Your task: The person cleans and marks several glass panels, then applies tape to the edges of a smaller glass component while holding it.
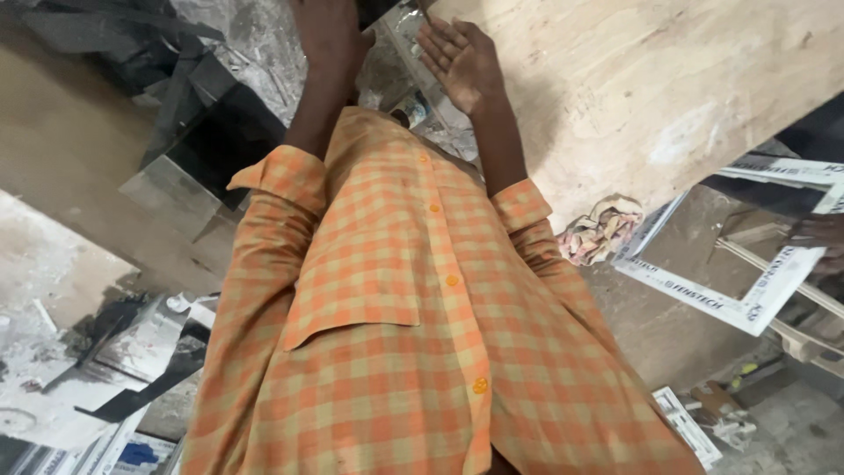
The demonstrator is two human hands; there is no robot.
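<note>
A dusty workshop floor [796,431] is seen below. Fingers [444,40] of the right hand [463,62] are spread, nothing gripped, beside the pale wooden board [668,88] up top. The left hand [330,35] is cropped: grip cannot be told. The board is judged stiff and heavy, best gripped at 2 edges.

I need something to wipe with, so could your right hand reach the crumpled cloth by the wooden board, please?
Probably yes: the right hand is open and empty over the wooden board, and the crumpled cloth lies uncovered beside that arm's sleeve.
</note>
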